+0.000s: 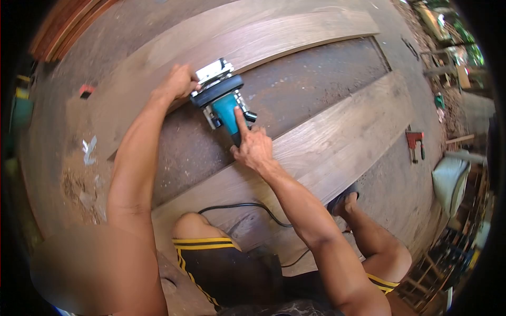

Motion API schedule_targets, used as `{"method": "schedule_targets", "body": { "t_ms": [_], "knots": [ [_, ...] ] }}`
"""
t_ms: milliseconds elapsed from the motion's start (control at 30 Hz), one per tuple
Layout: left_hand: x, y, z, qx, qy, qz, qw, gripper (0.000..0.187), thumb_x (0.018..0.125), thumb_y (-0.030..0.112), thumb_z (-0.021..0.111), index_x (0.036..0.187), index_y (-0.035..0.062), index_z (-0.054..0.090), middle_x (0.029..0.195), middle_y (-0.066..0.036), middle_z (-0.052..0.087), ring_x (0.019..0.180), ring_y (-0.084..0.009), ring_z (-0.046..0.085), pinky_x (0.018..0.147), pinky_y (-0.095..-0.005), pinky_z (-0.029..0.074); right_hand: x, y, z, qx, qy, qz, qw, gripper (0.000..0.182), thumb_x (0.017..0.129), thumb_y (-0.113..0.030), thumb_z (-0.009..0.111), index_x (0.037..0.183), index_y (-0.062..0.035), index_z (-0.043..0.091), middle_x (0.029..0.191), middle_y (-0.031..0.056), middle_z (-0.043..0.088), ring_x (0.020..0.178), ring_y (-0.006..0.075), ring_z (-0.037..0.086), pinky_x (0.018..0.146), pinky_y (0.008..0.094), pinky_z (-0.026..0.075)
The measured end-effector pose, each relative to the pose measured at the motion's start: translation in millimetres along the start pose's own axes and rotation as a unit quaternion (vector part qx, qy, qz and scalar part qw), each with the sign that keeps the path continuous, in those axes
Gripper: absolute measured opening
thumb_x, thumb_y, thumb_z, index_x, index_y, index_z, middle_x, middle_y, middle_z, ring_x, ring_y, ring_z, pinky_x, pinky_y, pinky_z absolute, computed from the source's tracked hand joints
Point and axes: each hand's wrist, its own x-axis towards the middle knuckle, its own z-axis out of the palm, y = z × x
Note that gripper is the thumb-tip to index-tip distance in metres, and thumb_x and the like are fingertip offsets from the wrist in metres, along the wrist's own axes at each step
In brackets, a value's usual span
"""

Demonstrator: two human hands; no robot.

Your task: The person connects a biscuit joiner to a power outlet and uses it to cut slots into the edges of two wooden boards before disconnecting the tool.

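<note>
A teal and black biscuit joiner (226,109) with a metal front fence rests against the inner edge of the far wooden plank (295,39). My right hand (254,147) is wrapped around its body from behind, index finger stretched along the teal casing. At the tool's front left, my left hand (182,83) is curled with its fingertips at the metal fence; part of its grip is hidden. A black power cord (253,205) curves across the near plank (337,124), by my knee.
Red-brown timber (66,29) is stacked at the upper left. A small red block (87,91) and white scraps (89,150) lie on the left. On the right are a red clamp (415,145) and a pale sack (451,181). My sandalled foot (343,203) is beside the near plank.
</note>
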Motion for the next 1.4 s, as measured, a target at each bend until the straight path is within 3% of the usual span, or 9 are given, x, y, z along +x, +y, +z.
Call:
{"method": "schedule_targets", "body": {
  "t_ms": [33, 167, 300, 500, 833, 933, 1100, 1333, 1400],
  "knots": [
    [1.3, 2.7, -6.8, 0.003, -0.039, -0.007, 0.999, 0.027, 0.087, 0.017, 0.078, 0.114, 0.009, 0.078, 0.109, -0.023, 0.073, 0.103, -0.0365, 0.072, 0.093, -0.044, 0.055, -0.3, 1.0, 2.4, 0.002, 0.013, 0.01, 1.0, 0.115, 0.078, -0.03, 0.081, 0.165, -0.0272, 0.006, 0.116, 0.0356, 0.062, 0.107, 0.0499, 0.062, 0.092, 0.0551, 0.054],
    [-9.1, 6.1, -1.9, -0.002, 0.003, 0.021, 1.0, 0.027, 0.087, 0.017, 0.079, 0.112, 0.008, 0.078, 0.109, -0.023, 0.073, 0.105, -0.0365, 0.071, 0.093, -0.044, 0.055, -9.3, 5.4, 5.7, -0.01, 0.048, -0.017, 0.999, 0.115, 0.078, -0.029, 0.081, 0.165, -0.0272, 0.006, 0.117, 0.0345, 0.063, 0.107, 0.05, 0.062, 0.091, 0.0545, 0.054],
    [-11.4, 17.7, -4.2, 0.028, 0.005, -0.06, 0.998, 0.026, 0.088, 0.016, 0.077, 0.112, 0.0091, 0.078, 0.11, -0.023, 0.073, 0.104, -0.0364, 0.071, 0.092, -0.0447, 0.055, -19.5, 13.2, 9.7, 0.003, 0.023, -0.037, 0.999, 0.116, 0.078, -0.03, 0.081, 0.165, -0.0278, 0.005, 0.114, 0.0329, 0.063, 0.105, 0.0483, 0.063, 0.091, 0.0537, 0.054],
    [-18.1, 28.6, -10.3, 0.043, -0.004, -0.049, 0.998, 0.024, 0.089, 0.017, 0.076, 0.111, 0.0107, 0.078, 0.11, -0.023, 0.072, 0.105, -0.0373, 0.071, 0.091, -0.0446, 0.055, -25.5, 15.4, 8.0, 0.004, 0.019, -0.017, 1.0, 0.115, 0.079, -0.03, 0.081, 0.166, -0.027, 0.006, 0.112, 0.0282, 0.063, 0.106, 0.0449, 0.061, 0.089, 0.0516, 0.055],
    [-10.7, 14.0, -5.0, 0.009, -0.007, -0.035, 0.999, 0.029, 0.086, 0.019, 0.077, 0.113, 0.0086, 0.077, 0.109, -0.022, 0.073, 0.104, -0.0382, 0.07, 0.09, -0.0457, 0.055, -3.4, 6.4, 3.9, 0.02, 0.018, -0.032, 0.999, 0.116, 0.077, -0.027, 0.083, 0.166, -0.0261, 0.008, 0.118, 0.0326, 0.06, 0.106, 0.0479, 0.061, 0.088, 0.0538, 0.054],
    [-11.9, 21.7, -7.2, 0.069, -0.013, -0.032, 0.997, 0.03, 0.087, 0.021, 0.077, 0.114, 0.009, 0.077, 0.109, -0.021, 0.073, 0.104, -0.0382, 0.071, 0.091, -0.0463, 0.055, -3.2, 8.0, 0.7, 0.033, 0.008, -0.04, 0.999, 0.116, 0.076, -0.026, 0.083, 0.166, -0.0264, 0.009, 0.119, 0.0324, 0.059, 0.108, 0.0469, 0.06, 0.088, 0.0536, 0.054],
    [-19.3, 34.2, -12.2, 0.045, -0.029, -0.085, 0.995, 0.029, 0.089, 0.018, 0.075, 0.116, 0.0083, 0.077, 0.11, -0.022, 0.073, 0.105, -0.039, 0.07, 0.095, -0.045, 0.054, -12.9, 16.7, 5.2, 0.039, 0.01, -0.031, 0.999, 0.114, 0.078, -0.021, 0.082, 0.166, -0.0297, 0.01, 0.109, 0.0242, 0.057, 0.106, 0.0387, 0.056, 0.082, 0.0484, 0.057],
    [-2.7, 18.1, -3.8, 0.06, -0.037, -0.04, 0.997, 0.026, 0.089, 0.02, 0.073, 0.113, 0.0093, 0.077, 0.105, -0.021, 0.074, 0.101, -0.0397, 0.07, 0.091, -0.0467, 0.055, -14.3, 29.0, 16.7, 0.069, 0.036, -0.046, 0.996, 0.114, 0.072, -0.021, 0.084, 0.165, -0.0287, 0.018, 0.104, 0.0225, 0.058, 0.098, 0.0396, 0.058, 0.081, 0.05, 0.055],
    [3.3, -1.7, 14.4, 0.199, 0.013, -0.009, 0.98, 0.033, 0.087, 0.029, 0.075, 0.112, 0.0074, 0.078, 0.105, -0.023, 0.073, 0.097, -0.0393, 0.072, 0.089, -0.0453, 0.055, -12.7, 30.0, 26.2, 0.08, 0.08, -0.052, 0.992, 0.113, 0.072, -0.019, 0.083, 0.165, -0.0291, 0.019, 0.104, 0.0227, 0.058, 0.097, 0.0397, 0.058, 0.079, 0.0505, 0.054]
  ]
}}
